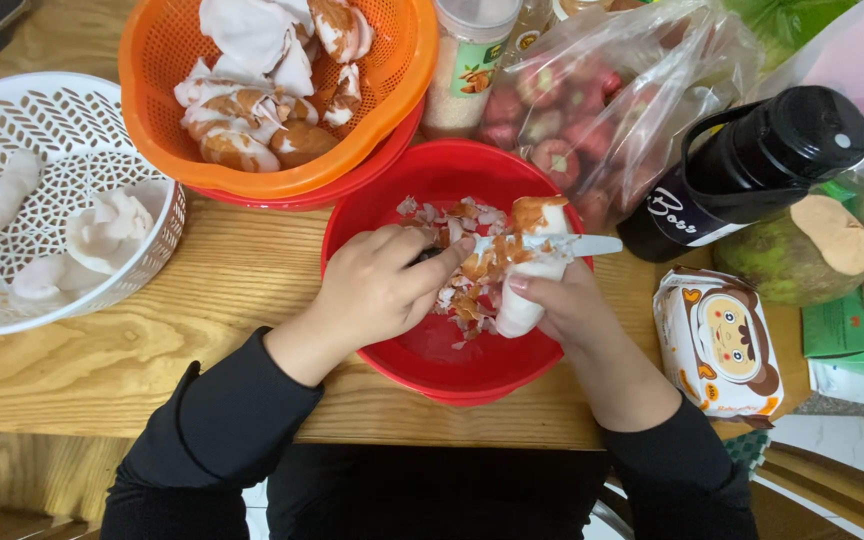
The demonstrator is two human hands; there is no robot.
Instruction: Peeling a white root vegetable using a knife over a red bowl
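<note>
White coconut piece sits gripped in the closed right hand while the left hand clasps a knife.

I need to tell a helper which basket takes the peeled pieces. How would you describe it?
On the wooden table, look far left, beside the orange basket. It is the white lattice basket, the only one holding clean all-white pieces.

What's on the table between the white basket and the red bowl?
Nothing: the head view shows bare wooden table between the white basket and the red bowl. The orange basket sits farther back.
</note>
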